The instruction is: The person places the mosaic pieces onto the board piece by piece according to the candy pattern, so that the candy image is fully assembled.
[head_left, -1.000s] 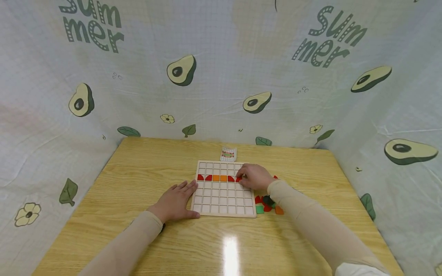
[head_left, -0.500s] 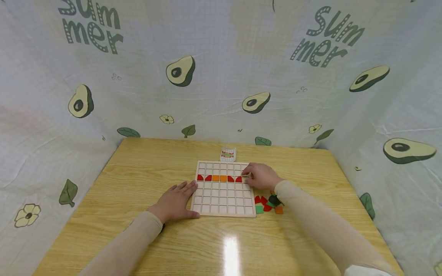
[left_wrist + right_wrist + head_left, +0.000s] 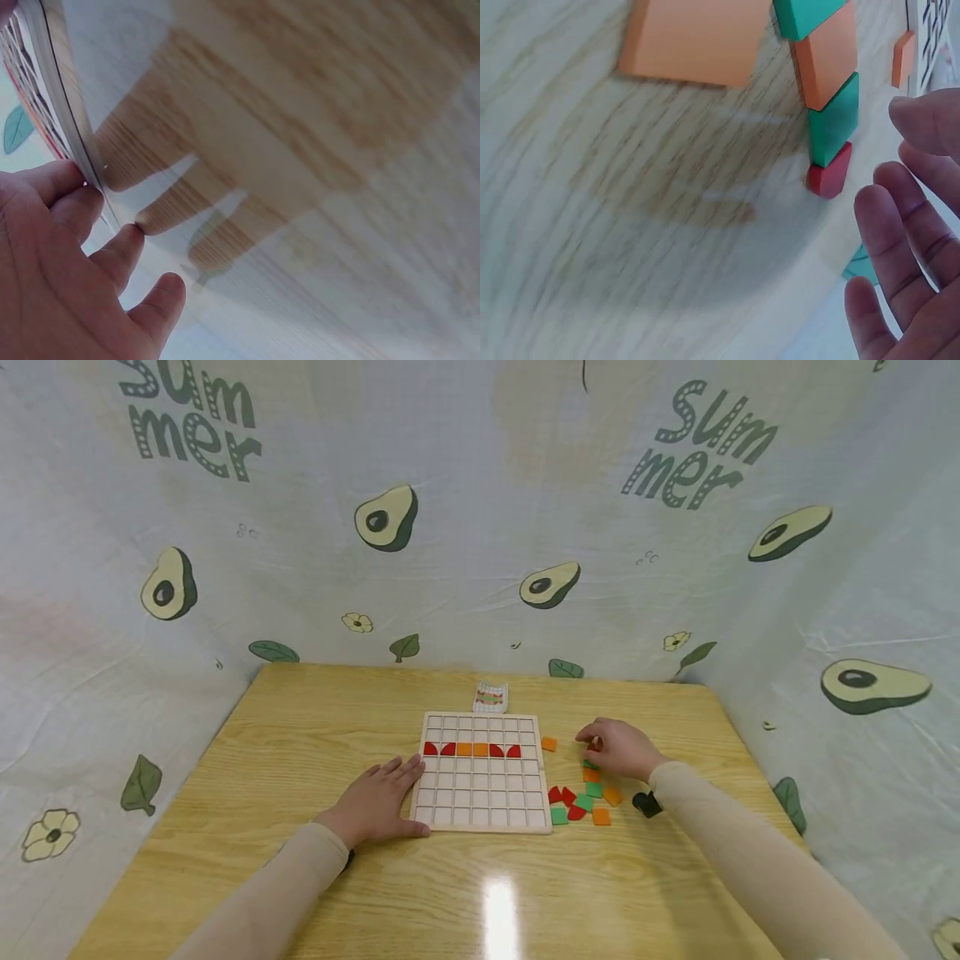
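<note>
A wooden grid board [image 3: 480,786] lies on the table with one row of pieces in it: red curved pieces [image 3: 431,749] at both sides and two orange squares [image 3: 472,749] in the middle. My left hand [image 3: 379,802] rests with spread fingers against the board's left edge; the left wrist view shows its fingertips [image 3: 96,196] at that edge. Right of the board, my right hand [image 3: 621,749] is over a line of green, orange and red pieces. In the right wrist view its fingers [image 3: 877,217] are apart, with nothing between them, near a red piece [image 3: 829,172].
A small pattern card [image 3: 491,698] lies behind the board. Loose red, green and orange pieces, among them a green square [image 3: 559,816], lie right of the board. A single orange piece [image 3: 550,743] is beside its right edge. A patterned curtain [image 3: 465,568] surrounds the table.
My right hand has moved right, off the board to the loose pieces. The red piece it was touching stays in the row. An orange piece now shows beside the board. My left hand stays put.
</note>
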The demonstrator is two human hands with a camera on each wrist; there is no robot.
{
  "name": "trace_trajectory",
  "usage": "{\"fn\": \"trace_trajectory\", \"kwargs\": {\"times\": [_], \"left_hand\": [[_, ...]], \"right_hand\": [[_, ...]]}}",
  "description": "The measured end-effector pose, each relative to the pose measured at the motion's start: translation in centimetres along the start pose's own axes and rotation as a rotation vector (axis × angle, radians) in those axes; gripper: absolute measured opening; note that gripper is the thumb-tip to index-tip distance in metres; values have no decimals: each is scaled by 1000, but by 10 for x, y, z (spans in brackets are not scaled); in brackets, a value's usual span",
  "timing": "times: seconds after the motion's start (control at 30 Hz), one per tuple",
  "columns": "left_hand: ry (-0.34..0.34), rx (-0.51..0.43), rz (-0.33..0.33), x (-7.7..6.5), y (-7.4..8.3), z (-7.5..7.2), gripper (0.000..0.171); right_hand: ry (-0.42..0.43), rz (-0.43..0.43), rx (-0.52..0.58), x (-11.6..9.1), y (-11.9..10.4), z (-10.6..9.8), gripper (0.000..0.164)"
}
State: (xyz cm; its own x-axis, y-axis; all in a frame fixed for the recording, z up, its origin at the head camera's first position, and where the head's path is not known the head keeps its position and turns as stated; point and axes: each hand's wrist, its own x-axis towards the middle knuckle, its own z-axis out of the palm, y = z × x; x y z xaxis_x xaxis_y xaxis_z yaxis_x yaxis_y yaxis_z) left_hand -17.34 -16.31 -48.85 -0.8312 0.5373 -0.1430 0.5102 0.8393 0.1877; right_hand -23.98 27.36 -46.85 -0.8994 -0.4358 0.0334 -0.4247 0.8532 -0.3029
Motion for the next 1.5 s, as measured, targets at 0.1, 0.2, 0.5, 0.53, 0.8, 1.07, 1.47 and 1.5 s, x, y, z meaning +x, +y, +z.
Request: {"fn": "trace_trajectory", "kwargs": {"times": [0.1,0.2,0.5,0.53,0.8,1.07,1.47,1.5], "left_hand": [[-2,-1,-3,-1,-1,0,102],[-2,-5,-1,-2,-1,-1,102],[3,-24,13,-3,2,-4,100],[4,-27,16,-3,2,-5,100],[3,-30,18,-2,1,-4,100],[-3,-30,10,-2,-2,-2,101],[4,-30,10,-1,-6,3,103],[4,-31,9,-1,-6,3,103]], "right_hand": [[-3,10,11,4,1,3,25],[-3,5,25,12,-1,9,27],[-13,-24,-35,35,-19,25,28],[-15,-19,-41,36,-21,26,27],[-5,11,-48,37,-23,29,25],[8,-1,-3,33,-15,30,23],[30,-22,11,29,-14,25,22],[32,-20,12,30,-15,24,22]]}}
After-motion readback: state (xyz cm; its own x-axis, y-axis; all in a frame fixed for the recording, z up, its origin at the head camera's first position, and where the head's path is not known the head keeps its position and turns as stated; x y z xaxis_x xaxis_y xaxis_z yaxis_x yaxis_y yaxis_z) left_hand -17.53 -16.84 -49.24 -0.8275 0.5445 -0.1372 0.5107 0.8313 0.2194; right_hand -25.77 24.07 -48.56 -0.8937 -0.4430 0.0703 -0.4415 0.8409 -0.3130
